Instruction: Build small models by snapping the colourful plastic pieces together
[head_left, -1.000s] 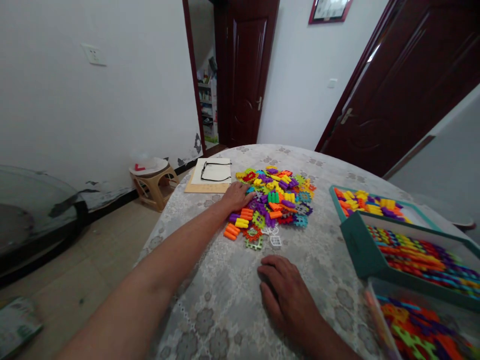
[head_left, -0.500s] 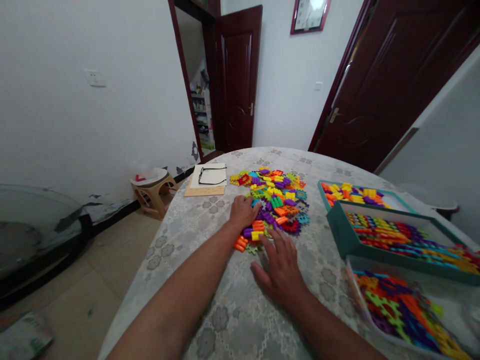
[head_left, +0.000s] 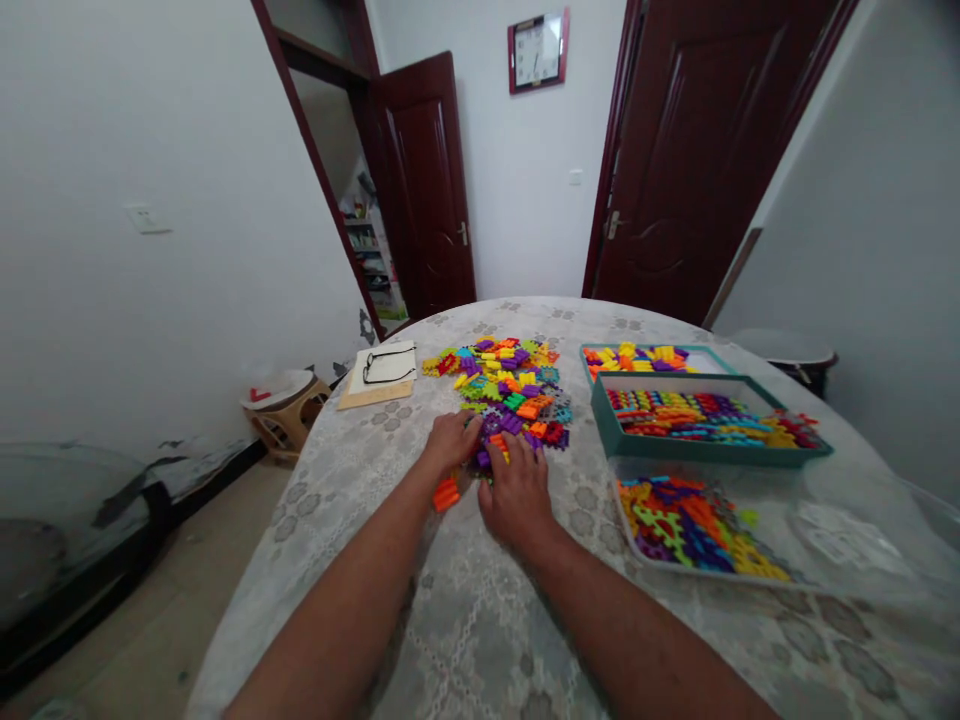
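A heap of colourful plastic building pieces (head_left: 517, 378), some gear-shaped and some ribbed blocks, lies on the table. My left hand (head_left: 448, 440) rests against the heap's near left edge, its fingers curled in among purple pieces; what they hold, if anything, is hidden. Just to the right, my right hand (head_left: 517, 490) lies over the near edge with fingers apart, touching pieces; an orange and yellow block (head_left: 500, 446) shows at its fingertips. Below my left hand an orange ribbed block (head_left: 446, 494) sits apart from the heap.
To the right stand a green box (head_left: 619, 440) of sorted pieces, a clear plastic tub (head_left: 750, 578) with loose pieces and a teal-rimmed lid (head_left: 716, 358) holding blocks. Glasses (head_left: 390, 366) lie on paper and a board at the left. A patterned cloth (head_left: 480, 620) covers the round table.
The view has swung to the right. My right hand has moved forward onto the heap's near edge, closer to my left hand. The near blocks are now partly covered by it.
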